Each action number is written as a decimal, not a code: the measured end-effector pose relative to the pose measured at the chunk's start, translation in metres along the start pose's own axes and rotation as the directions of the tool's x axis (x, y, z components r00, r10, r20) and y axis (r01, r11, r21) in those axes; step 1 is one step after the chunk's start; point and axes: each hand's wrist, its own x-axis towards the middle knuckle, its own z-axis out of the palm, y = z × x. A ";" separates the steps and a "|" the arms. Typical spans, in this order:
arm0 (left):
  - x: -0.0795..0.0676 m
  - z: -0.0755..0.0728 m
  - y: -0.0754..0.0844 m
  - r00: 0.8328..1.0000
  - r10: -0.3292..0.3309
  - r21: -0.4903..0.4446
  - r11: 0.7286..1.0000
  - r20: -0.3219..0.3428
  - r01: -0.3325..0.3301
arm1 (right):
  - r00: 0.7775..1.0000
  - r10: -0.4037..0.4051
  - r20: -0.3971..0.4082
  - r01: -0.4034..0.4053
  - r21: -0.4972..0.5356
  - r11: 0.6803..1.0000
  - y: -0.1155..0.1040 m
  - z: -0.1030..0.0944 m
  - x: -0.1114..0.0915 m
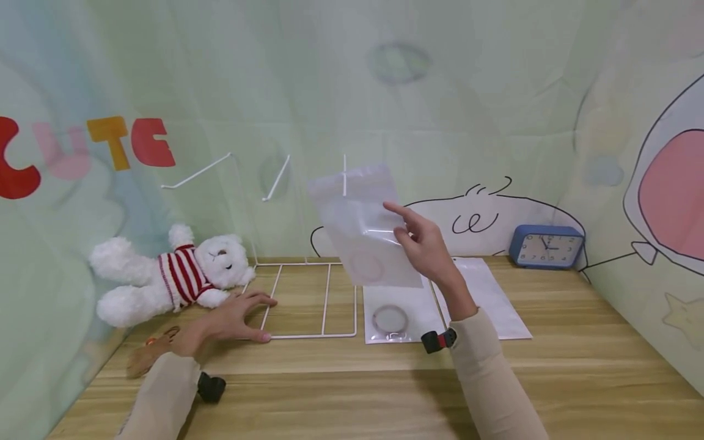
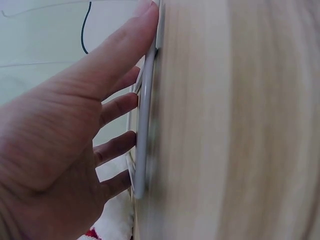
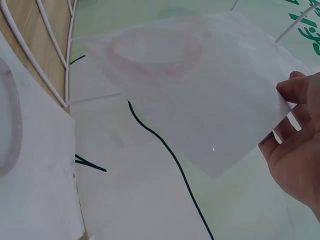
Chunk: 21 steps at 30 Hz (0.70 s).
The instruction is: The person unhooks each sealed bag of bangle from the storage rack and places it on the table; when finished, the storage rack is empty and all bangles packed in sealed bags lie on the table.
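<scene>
My right hand pinches the right edge of a translucent plastic bag, with the thumb on one face and fingers behind. A pinkish ring shows faintly inside the bag. The bag's upper part is at a white wire hook; whether the hook passes through it I cannot tell. My left hand rests with spread fingers on the left side of a white wire rack, whose base lies on the table. In the left wrist view the fingers touch the rack's bar.
A second bag with a ring lies beside the rack, and another white bag lies further right. A white teddy bear in a striped sweater lies left, a brown item under the left wrist. A blue clock stands back right.
</scene>
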 end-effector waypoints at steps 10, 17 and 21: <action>0.001 0.000 0.002 0.999 -0.029 -0.012 1.000 0.018 0.029 | 0.992 0.053 0.110 -0.070 0.156 0.985 -0.008 -0.016 -0.002; 0.002 0.000 0.001 0.999 -0.031 -0.011 0.999 0.021 0.031 | 0.982 0.066 0.174 -0.100 0.198 0.975 -0.011 -0.027 -0.003; 0.001 0.000 0.000 1.000 -0.023 -0.008 1.000 0.013 0.023 | 0.975 0.062 0.215 -0.108 0.206 0.973 -0.014 -0.033 -0.003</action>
